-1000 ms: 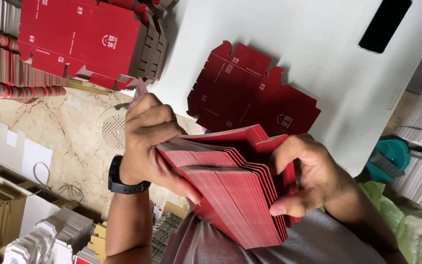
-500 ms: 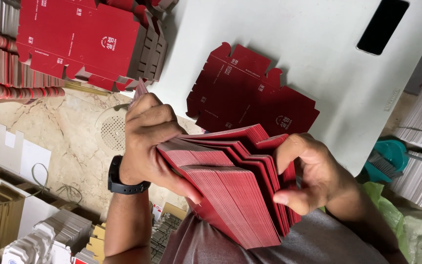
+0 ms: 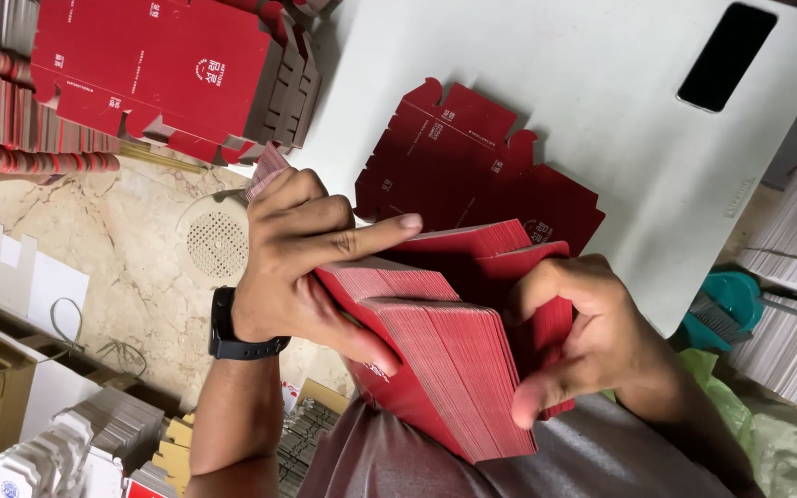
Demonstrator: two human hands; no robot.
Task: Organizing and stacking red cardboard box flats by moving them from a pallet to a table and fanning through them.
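Head view looks down on a white board (image 3: pixel 601 101) that fills the upper right, with a stone floor (image 3: pixel 140 267) showing past its left edge. At the upper left corner of the picture, beyond the board's left edge, a pile of flat red cartons (image 3: pixel 168 74) lies on the floor. One flat red carton (image 3: pixel 472 166) lies alone on the board near its lower edge, and a black phone (image 3: pixel 726 55) rests by the board's far right corner. Held over the person's lap, just below the board's lower edge, is a thick stack of red card sheets (image 3: pixel 454 369), tilted and fanned at its top. The left hand (image 3: pixel 302 258) grips the stack's left side, thumb pressed against the face of the stack, forefinger stretched straight across the top sheets, the other fingers curled behind. The right hand (image 3: pixel 583 341) clasps the stack's right side, thumb on the front edge and fingers bent around the back. A black watch (image 3: pixel 232 327) sits on the left wrist. A round drain cover (image 3: pixel 217 242) lies in the floor beside the left hand.
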